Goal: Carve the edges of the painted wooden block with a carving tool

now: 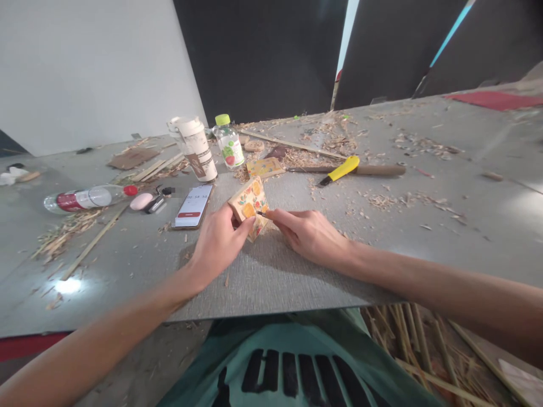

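My left hand (220, 240) grips a small box (249, 202) printed with orange fruit patterns, holding it tilted on the grey table (382, 249). My right hand (307, 233) is closed in a pinch on a thin dark tool (262, 213) whose tip touches the box's side. Both hands sit near the middle of the table, close to its front edge. A second patterned piece (263, 167) lies flat just behind the box.
A phone (193, 206) lies left of the box, with a paper cup (195, 150), a green-capped bottle (228, 141) and a lying plastic bottle (89, 198) beyond. A yellow utility knife (341, 169) rests on a wooden stick. Wood shavings and bamboo strips litter the table.
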